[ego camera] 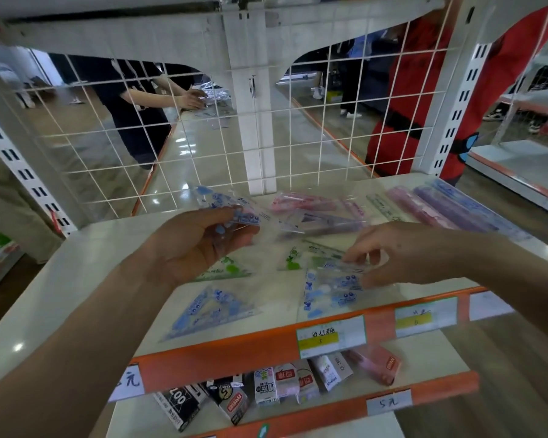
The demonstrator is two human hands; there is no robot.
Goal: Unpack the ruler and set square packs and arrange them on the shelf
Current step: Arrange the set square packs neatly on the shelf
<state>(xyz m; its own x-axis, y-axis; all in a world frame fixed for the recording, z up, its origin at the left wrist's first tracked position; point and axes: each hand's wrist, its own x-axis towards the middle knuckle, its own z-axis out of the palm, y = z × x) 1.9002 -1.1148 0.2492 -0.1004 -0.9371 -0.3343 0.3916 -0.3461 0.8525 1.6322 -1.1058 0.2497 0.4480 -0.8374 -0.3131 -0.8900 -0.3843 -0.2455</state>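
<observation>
My left hand [200, 245] is raised over the white shelf [86, 263] and grips a clear blue-printed ruler piece [231, 207]. My right hand [402, 254] reaches down, fingertips pinching the top of a blue-printed ruler pack [329, 292] lying near the shelf's front edge. A blue set square [212, 311] lies flat at the front left. Green set squares [228, 267] lie behind it. A pink pack [314, 200] and a purple-tinted pack [323, 224] sit farther back.
Pink, purple and blue long ruler packs [450, 210] lie at the shelf's right. A white wire grid [203, 128] backs the shelf. The orange price rail [266, 346] fronts it. Small boxes [266, 387] fill the lower shelf. People stand beyond the grid.
</observation>
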